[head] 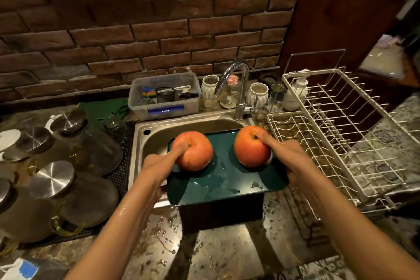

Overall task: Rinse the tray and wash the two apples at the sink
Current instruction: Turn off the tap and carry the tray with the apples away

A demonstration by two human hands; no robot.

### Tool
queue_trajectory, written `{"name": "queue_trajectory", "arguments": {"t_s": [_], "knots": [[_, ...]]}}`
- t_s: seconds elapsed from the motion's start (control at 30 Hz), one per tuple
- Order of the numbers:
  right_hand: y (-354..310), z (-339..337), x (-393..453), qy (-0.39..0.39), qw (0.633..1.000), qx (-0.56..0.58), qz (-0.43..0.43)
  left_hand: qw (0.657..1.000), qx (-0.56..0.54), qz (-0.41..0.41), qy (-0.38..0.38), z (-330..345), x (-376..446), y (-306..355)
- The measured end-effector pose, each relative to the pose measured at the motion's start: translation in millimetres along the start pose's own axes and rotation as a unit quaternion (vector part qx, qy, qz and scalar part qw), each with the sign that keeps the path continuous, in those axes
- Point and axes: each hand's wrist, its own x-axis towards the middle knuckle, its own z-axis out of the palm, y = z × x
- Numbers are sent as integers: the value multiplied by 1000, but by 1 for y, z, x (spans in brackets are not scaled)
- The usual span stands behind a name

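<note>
gripping the glossy dark green tray (223,179) by its side edges over the steel sink (145,141) at frame centre, the left hand (154,168) thumbs the left apple (195,151) and the right hand (288,154) thumbs the right apple (251,150). both round, red-orange apples sit on the wet tray. a white wire rack (341,125) stands right, on the speckled desk (227,248).

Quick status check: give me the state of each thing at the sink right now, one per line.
tray: wet, level, held over the sink at both sides
left apple: on tray, steadied by left hand
right apple: on tray, steadied by right hand
faucet: no water running
dish rack: empty
countertop: splashed with water
</note>
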Motion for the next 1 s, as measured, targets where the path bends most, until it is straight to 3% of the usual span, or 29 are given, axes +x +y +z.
{"name": "queue_trajectory", "arguments": {"t_s": [0.43, 1.0], "knots": [[-124, -79, 5, 29, 997, -7, -74, 995, -16, 85, -56, 51, -19, 128], [-143, -276, 82, 41, 992, -69, -95, 994, -34, 97, -48, 265, -33, 146]]}}
